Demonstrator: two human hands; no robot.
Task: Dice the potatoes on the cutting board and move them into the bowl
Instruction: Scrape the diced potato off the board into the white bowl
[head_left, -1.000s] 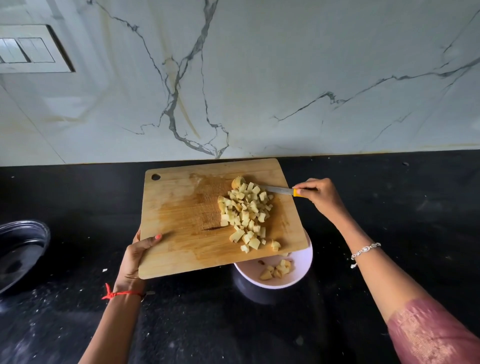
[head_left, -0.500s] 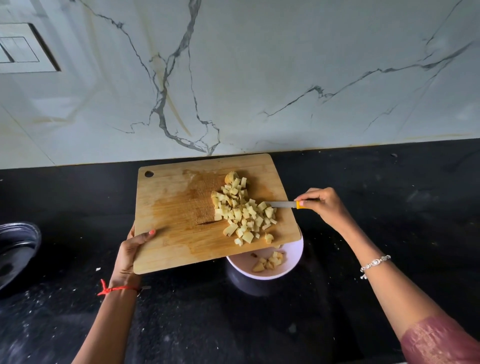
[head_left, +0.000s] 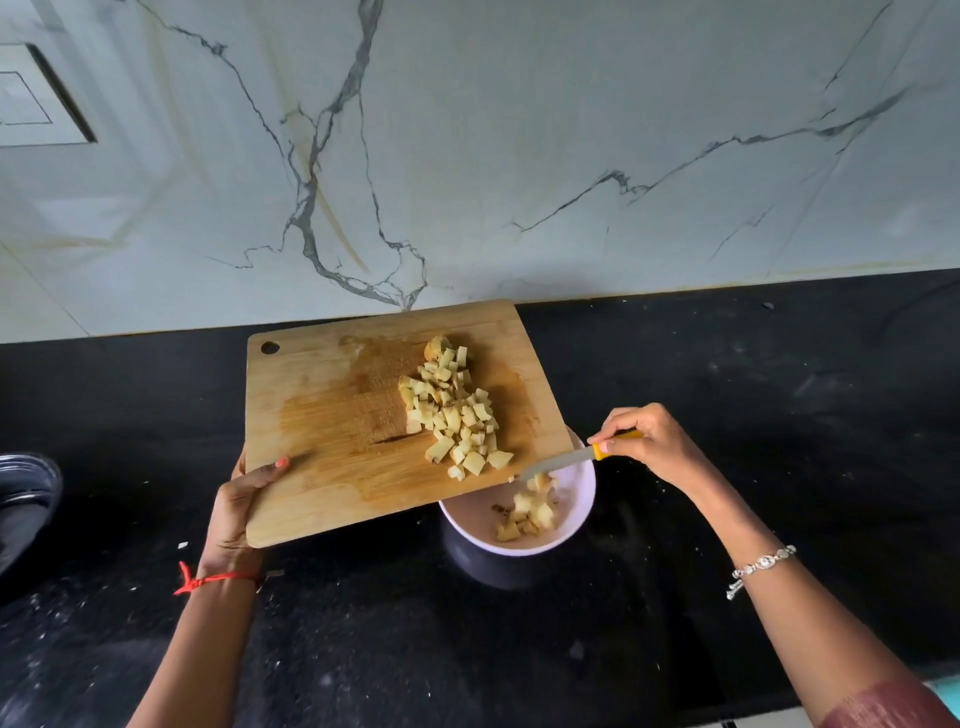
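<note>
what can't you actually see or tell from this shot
Head view: bowl, far left side hidden under the cutting board.
Head view: left hand, fingers hidden under the board; only the thumb shows.
Head view: dark metal vessel, cut off by the left edge.

One head camera, up over the counter (head_left: 779, 415), tipped forward and down, facing the far wall (head_left: 571, 130), which fills the top of frame. Wide lens, edges bowing. It sits close: left hand (head_left: 236, 509) and right hand (head_left: 649, 447) reach in from the near edge, board (head_left: 332, 415) just left of centre.
</note>
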